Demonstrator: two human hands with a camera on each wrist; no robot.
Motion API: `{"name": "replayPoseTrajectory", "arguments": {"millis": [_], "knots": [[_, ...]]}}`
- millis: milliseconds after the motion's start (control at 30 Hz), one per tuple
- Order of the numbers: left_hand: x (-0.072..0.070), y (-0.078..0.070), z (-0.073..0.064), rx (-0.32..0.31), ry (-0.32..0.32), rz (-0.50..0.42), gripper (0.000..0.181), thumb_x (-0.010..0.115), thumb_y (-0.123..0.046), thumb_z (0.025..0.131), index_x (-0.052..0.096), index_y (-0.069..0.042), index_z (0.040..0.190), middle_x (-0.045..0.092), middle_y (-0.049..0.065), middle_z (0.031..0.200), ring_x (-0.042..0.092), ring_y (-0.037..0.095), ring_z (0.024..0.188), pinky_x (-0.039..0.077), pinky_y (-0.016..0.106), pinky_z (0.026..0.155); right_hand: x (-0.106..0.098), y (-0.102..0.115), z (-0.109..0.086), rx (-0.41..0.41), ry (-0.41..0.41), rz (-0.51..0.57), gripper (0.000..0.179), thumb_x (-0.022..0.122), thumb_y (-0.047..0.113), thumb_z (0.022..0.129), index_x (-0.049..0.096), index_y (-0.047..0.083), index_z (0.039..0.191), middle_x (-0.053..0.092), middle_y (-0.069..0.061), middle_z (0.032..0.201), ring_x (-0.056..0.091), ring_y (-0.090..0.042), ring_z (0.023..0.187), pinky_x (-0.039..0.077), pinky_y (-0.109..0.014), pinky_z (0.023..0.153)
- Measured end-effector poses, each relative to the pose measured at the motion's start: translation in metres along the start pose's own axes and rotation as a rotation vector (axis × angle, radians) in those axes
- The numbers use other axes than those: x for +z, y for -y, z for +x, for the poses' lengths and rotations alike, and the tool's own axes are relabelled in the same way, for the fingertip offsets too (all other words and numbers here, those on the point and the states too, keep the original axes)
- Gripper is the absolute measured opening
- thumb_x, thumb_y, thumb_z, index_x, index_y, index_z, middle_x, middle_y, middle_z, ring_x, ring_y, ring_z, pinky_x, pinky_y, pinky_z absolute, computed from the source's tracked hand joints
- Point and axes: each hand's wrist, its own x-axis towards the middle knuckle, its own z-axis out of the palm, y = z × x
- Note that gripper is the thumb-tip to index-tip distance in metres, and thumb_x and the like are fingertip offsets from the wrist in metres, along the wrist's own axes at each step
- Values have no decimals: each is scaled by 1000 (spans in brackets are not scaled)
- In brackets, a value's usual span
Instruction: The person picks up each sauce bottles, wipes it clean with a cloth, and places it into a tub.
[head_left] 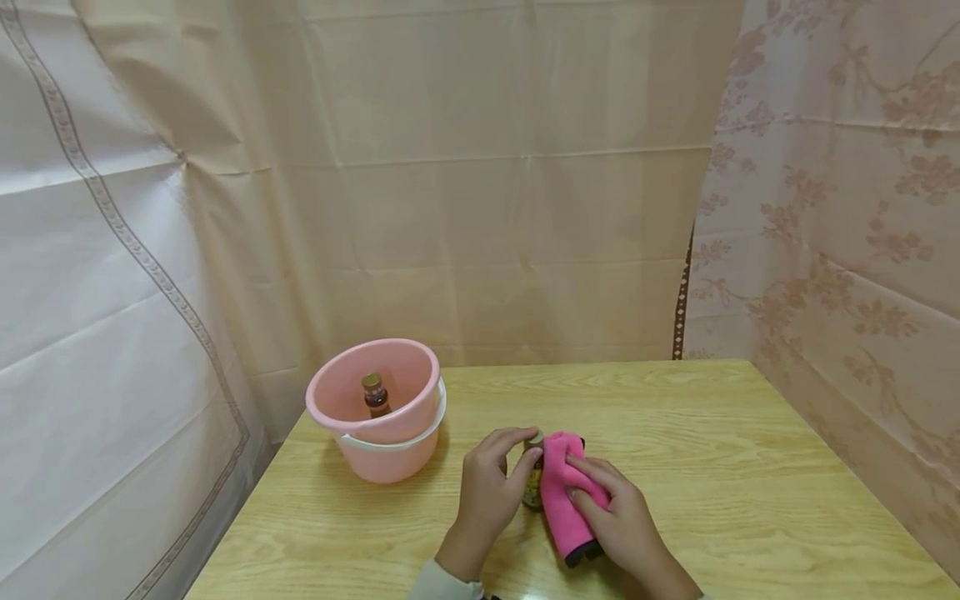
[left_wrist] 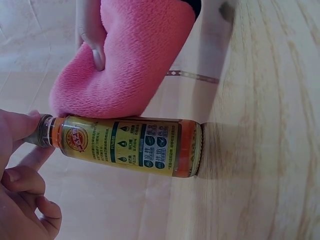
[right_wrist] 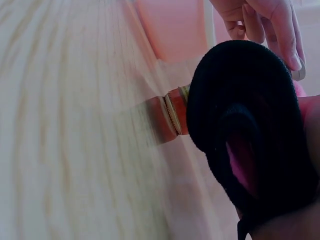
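Note:
A small glass bottle [left_wrist: 125, 145] with a yellow-green label stands upright on the table, in front of me in the head view. My left hand [head_left: 487, 479] pinches its metal cap [left_wrist: 40, 131] between thumb and fingers. A folded pink cloth [head_left: 562, 500] with black edging is gripped in my right hand [head_left: 618, 517], thumb and fingers pressed into its folds. The cloth lies against the bottle's right side. In the right wrist view the cloth's black edge [right_wrist: 245, 90] covers most of the bottle, leaving its base [right_wrist: 175, 112] visible.
A pink bucket [head_left: 386, 454] with a white handle [head_left: 397, 444] stands at the table's left. Inside it is another bottle [head_left: 377, 396] with a gold cap. Beyond the wooden table [head_left: 720, 467] hang beige curtains [head_left: 510, 208], with a floral one [head_left: 862, 208] on the right.

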Motion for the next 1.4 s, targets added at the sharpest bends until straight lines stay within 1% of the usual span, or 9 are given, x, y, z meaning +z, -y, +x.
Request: {"name": "replayPoseTrajectory", "arguments": {"millis": [167,333,600,767,867,1033,1100,1200,1400], "knots": [[-1,-2,0,-19,10,-4,21,78,-18,94,78,-17,115,76,-5,109,33,-2,50,31,10,46,0,1,0,83,32,-2,46,75,7,93,70,31,133,66,6,136,62,-15,123,53,-22,95],[-2,-2,0,-19,9,-9,22,78,-17,93,78,-16,116,76,-3,110,33,-3,51,32,11,46,1,1,1,130,49,-50,45,77,10,93,70,32,132,68,5,132,63,-15,119,53,-24,92],[-1,-1,0,-2,1,-15,24,79,-15,93,78,-14,116,76,-2,111,33,-5,52,31,10,46,1,-2,1,145,72,-131,44,77,12,92,71,30,132,71,5,127,64,-15,119,52,-34,97],[1,0,0,-11,2,-6,23,79,-16,93,78,-15,116,76,-3,111,32,-5,51,30,10,46,1,-2,0,154,98,-164,43,77,14,92,71,30,132,71,3,126,64,-17,119,52,-39,97],[1,0,-1,-2,-8,7,24,80,-15,92,78,-16,116,76,-3,111,32,-5,52,30,10,45,1,-3,0,157,107,-173,43,77,14,93,71,30,132,71,2,126,64,-19,120,53,-43,98],[3,1,-1,-16,-16,20,27,83,-18,89,78,-18,116,73,-4,113,34,-5,55,33,12,47,1,-3,0,148,109,-181,42,77,14,93,71,29,132,71,1,127,64,-22,122,53,-49,102],[3,0,-2,-22,-27,36,27,84,-19,88,79,-18,115,71,-4,112,35,-5,57,35,13,49,1,-3,0,141,104,-188,42,77,15,93,71,29,132,71,1,127,64,-22,123,53,-49,102],[3,0,-1,-17,-42,66,26,84,-20,88,80,-18,113,69,-4,107,35,-5,59,36,14,50,2,-4,0,131,93,-200,43,77,14,92,71,30,132,71,2,126,64,-20,121,53,-45,100],[3,0,-1,-18,-30,66,27,84,-19,88,79,-19,115,71,-4,104,34,-5,57,34,12,49,2,-4,0,127,61,-178,42,78,14,91,73,31,129,71,3,124,65,-14,111,53,-33,90]]}}
